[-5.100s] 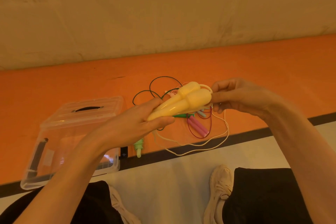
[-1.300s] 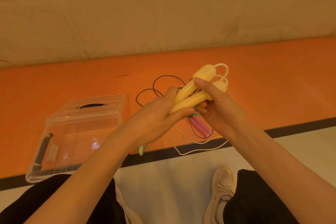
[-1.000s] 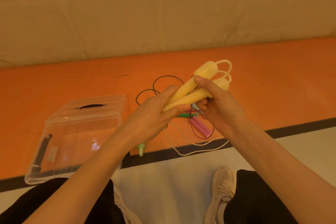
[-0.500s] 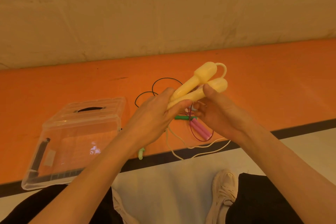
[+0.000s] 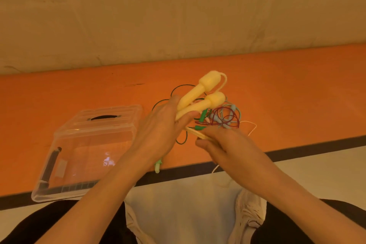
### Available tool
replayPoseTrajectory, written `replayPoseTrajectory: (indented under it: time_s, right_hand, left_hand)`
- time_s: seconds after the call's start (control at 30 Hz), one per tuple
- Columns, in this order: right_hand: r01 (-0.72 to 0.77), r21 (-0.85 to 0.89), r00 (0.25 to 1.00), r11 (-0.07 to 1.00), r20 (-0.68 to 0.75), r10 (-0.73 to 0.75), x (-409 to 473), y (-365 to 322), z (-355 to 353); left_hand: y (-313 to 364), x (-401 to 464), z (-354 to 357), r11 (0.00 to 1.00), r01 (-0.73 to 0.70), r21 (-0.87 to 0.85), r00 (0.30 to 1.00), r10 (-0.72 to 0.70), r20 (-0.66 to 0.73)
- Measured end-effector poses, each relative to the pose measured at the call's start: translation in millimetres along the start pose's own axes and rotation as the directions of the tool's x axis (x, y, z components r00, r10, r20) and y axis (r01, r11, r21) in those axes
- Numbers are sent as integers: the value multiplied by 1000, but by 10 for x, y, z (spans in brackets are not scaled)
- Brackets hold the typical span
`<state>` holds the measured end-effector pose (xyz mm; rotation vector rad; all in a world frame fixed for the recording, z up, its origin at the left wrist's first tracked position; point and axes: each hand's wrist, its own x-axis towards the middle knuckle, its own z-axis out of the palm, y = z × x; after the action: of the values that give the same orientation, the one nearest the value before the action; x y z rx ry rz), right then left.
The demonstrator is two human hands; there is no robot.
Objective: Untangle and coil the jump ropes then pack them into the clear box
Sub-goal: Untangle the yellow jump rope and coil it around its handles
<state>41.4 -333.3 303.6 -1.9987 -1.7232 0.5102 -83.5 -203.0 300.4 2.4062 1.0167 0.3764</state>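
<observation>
My left hand [image 5: 160, 130] grips the two yellow jump-rope handles [image 5: 200, 97] side by side, their thick ends pointing up and right. My right hand [image 5: 223, 144] sits just below and to the right, its fingers curled round the cream cord [image 5: 195, 132] that runs from the handles. Behind my hands a tangle of other ropes [image 5: 225, 118] lies on the orange floor: dark red and pale blue loops, a thin green cord and green handle pieces. The clear box [image 5: 65, 140] lies on the floor to the left, apart from both hands.
A pale wall rises behind the orange floor [image 5: 297, 89]. A black stripe separates the orange floor from the white floor [image 5: 178, 194] near me. A pale green handle [image 5: 157, 166] pokes out below my left wrist. My dark trousers and light shoes fill the bottom.
My right hand has left the yellow handles and dropped lower, now holding the cream cord. The left hand keeps the handles, tilted much as before.
</observation>
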Motion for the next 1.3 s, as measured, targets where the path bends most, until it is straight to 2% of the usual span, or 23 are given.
replayPoseTrajectory:
  time_s: [0.1,0.27,0.4,0.53,0.63,0.7,0.77,0.83,0.93,1.0,1.1,1.2,1.3]
  right_hand:
    - [87,-124,995,988,-34,-92,16,10,-184]
    - [129,-2,980,992,-151,-128,110,196,-349]
    - [165,7,972,986,-172,-161,132,221,-377]
    - [118,5,983,993,-143,-116,134,212,-365]
    - [12,-6,1000,1000,17,-12,117,211,-430]
    - [61,-84,996,995,77,-54,75,177,-465]
    - [175,-163,985,971,29,-172,46,132,-469]
    - [200,-196,976,960,-45,-212,77,122,-459]
    - [51,-130,996,990,-60,-59,165,145,-464]
    - [6,-99,999,995,-53,-11,201,179,-443]
    - [-22,-64,999,998,-38,20,201,176,-421]
    - [-24,-130,1000,991,-22,21,176,135,-389]
    - [-38,-186,994,982,-108,18,181,145,-442]
  left_hand:
    - [5,-4,52,999,-27,-42,998,29,51]
    - [-14,38,34,991,-57,-125,987,74,141]
    - [24,21,32,970,-89,-225,968,137,211]
    - [38,-30,34,968,-92,-232,968,142,208]
    - [-21,0,-13,992,-91,-91,985,103,140]
    - [-18,3,-26,996,-91,22,989,88,120]
    - [17,-11,-2,986,-111,124,985,93,145]
    - [45,-28,29,983,-126,137,980,101,174]
    - [55,-36,20,987,-160,26,975,154,162]
    - [61,-51,12,980,-199,8,965,194,176]
    - [90,-88,25,965,-239,111,945,204,257]
    - [101,-111,41,937,-265,226,937,195,290]
    - [61,-97,8,927,-244,283,945,163,283]
